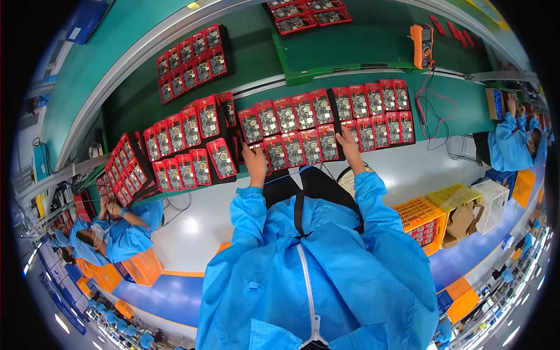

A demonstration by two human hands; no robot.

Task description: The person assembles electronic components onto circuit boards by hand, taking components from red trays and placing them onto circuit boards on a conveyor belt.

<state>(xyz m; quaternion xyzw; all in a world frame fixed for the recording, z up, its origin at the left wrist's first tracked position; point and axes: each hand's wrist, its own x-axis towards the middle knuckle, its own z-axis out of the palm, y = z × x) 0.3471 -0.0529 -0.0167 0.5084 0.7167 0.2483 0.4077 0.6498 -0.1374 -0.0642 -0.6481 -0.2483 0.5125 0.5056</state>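
A black tray (pixel 342 156) lies in front of me at the near edge of the green bench, carrying two rows of red housings with circuit boards (pixel 293 150). My left hand (pixel 255 165) is at its near left corner, fingers against the side. At the right side is my right hand (pixel 350 150), its fingers at the seam with the neighbouring tray of red housings (pixel 380 127). Both hands appear to grip the middle tray; its underside is hidden. To the left, more red housings (pixel 185 170) stand in rows, some overlapping.
An orange multimeter (pixel 422 46) with red and black leads is at the back right. Further trays of housings (pixel 192 61) stand behind a metal rail. Orange (pixel 421 219) and yellow crates (pixel 453 198) are at right. Co-workers in blue (pixel 125 233) sit on either side.
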